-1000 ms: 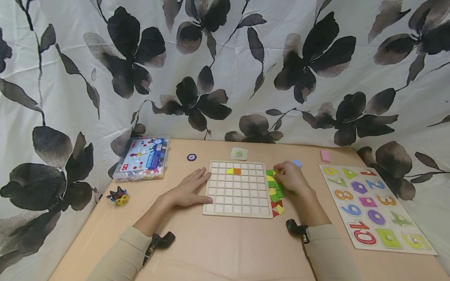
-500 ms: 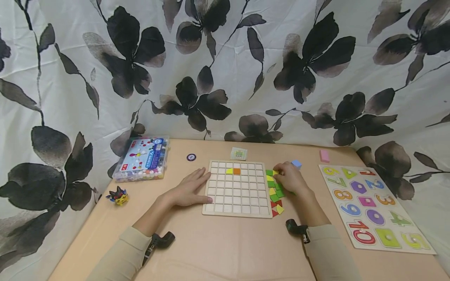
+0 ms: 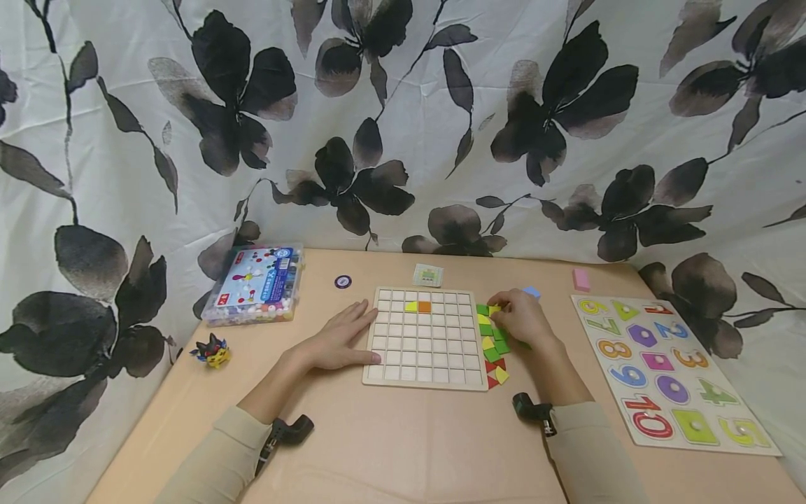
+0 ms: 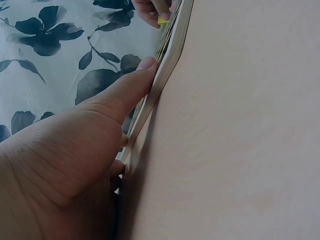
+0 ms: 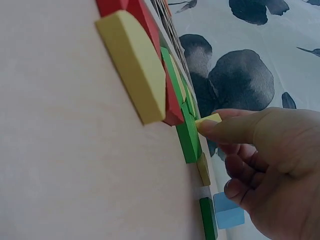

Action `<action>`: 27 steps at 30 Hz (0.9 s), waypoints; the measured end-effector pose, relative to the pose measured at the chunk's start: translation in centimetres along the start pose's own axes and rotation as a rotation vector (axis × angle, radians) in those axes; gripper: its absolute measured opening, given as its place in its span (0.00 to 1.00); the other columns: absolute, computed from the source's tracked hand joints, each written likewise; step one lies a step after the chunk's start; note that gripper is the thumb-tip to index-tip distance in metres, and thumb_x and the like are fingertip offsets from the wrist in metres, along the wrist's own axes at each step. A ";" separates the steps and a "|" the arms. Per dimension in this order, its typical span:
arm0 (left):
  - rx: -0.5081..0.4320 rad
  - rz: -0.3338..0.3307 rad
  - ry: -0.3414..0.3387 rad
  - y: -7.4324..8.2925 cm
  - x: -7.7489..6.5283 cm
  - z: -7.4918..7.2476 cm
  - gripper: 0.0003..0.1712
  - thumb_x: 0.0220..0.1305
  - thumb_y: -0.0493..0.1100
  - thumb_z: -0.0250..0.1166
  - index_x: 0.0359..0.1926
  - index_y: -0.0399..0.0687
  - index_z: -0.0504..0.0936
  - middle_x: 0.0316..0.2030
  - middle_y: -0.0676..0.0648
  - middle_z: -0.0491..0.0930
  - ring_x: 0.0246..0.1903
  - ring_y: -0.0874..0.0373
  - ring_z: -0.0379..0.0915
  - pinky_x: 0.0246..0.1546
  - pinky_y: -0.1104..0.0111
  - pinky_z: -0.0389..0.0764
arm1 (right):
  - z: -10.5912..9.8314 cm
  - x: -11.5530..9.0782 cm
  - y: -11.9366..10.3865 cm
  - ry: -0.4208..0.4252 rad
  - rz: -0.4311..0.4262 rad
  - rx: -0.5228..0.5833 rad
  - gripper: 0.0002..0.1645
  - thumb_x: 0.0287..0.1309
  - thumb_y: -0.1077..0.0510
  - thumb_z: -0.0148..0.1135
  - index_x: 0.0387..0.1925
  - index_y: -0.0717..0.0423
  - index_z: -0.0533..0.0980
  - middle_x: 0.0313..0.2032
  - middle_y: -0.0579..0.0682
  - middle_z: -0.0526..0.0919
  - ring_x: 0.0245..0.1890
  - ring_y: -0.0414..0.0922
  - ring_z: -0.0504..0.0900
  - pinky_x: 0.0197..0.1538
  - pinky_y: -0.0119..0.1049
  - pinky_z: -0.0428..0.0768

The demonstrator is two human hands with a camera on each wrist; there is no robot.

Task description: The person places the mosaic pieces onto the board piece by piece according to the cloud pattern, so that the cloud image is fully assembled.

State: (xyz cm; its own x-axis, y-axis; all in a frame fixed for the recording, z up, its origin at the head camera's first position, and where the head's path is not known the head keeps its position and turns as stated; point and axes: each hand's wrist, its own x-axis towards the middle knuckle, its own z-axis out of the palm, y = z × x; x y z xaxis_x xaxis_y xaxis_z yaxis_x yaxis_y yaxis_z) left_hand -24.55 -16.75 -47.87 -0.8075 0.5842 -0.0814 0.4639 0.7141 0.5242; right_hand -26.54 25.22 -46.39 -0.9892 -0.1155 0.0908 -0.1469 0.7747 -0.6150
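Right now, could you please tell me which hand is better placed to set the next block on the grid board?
Probably the right hand: it pinches a yellow block beside the grid board, while the left hand touches the board's left edge.

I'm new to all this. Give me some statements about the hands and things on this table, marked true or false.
1. The right hand pinches a yellow piece. True.
2. The left hand grips a red piece. False: it rests against the edge of the grid board.
3. An orange square sits beside a yellow square on the grid board. True.
4. The number puzzle lies left of the grid board. False: it lies to the right.
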 end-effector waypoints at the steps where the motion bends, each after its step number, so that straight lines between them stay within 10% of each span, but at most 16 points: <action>1: -0.001 0.000 0.001 0.0 0.0 0.0 0.60 0.63 0.72 0.66 0.84 0.50 0.50 0.84 0.39 0.37 0.83 0.40 0.30 0.81 0.40 0.40 | 0.0 0.0 0.0 0.004 -0.001 0.008 0.12 0.63 0.64 0.69 0.48 0.58 0.86 0.41 0.56 0.81 0.38 0.50 0.76 0.38 0.37 0.75; 9: -0.005 0.002 0.003 0.0 0.0 -0.1 0.60 0.63 0.72 0.66 0.84 0.50 0.50 0.84 0.39 0.38 0.83 0.39 0.31 0.81 0.40 0.40 | -0.2 0.0 -0.1 0.008 0.021 0.064 0.13 0.66 0.64 0.65 0.49 0.57 0.88 0.37 0.55 0.86 0.34 0.49 0.76 0.27 0.34 0.74; 19: 0.005 0.002 0.000 0.0 0.0 0.0 0.61 0.63 0.72 0.66 0.84 0.49 0.50 0.84 0.39 0.38 0.83 0.40 0.31 0.81 0.40 0.40 | -0.8 0.0 -1.9 0.126 -0.097 0.163 0.14 0.72 0.62 0.63 0.55 0.56 0.84 0.48 0.56 0.86 0.44 0.51 0.84 0.45 0.30 0.81; 27: -0.008 0.007 0.008 0.1 -0.1 -0.1 0.59 0.64 0.71 0.67 0.84 0.49 0.52 0.84 0.38 0.39 0.83 0.38 0.32 0.80 0.39 0.41 | -0.4 0.3 -4.2 0.128 -0.101 0.332 0.15 0.70 0.64 0.65 0.56 0.62 0.81 0.46 0.59 0.82 0.38 0.52 0.90 0.40 0.27 0.86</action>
State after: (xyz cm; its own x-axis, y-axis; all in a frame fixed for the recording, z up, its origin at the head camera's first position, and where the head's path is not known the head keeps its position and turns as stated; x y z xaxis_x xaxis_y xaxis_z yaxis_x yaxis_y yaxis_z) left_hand -24.45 -16.75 -47.68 -0.8073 0.5858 -0.0713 0.4663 0.7073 0.5313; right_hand -26.19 22.20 -43.51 -0.9648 -0.0857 0.2485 -0.2563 0.5172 -0.8166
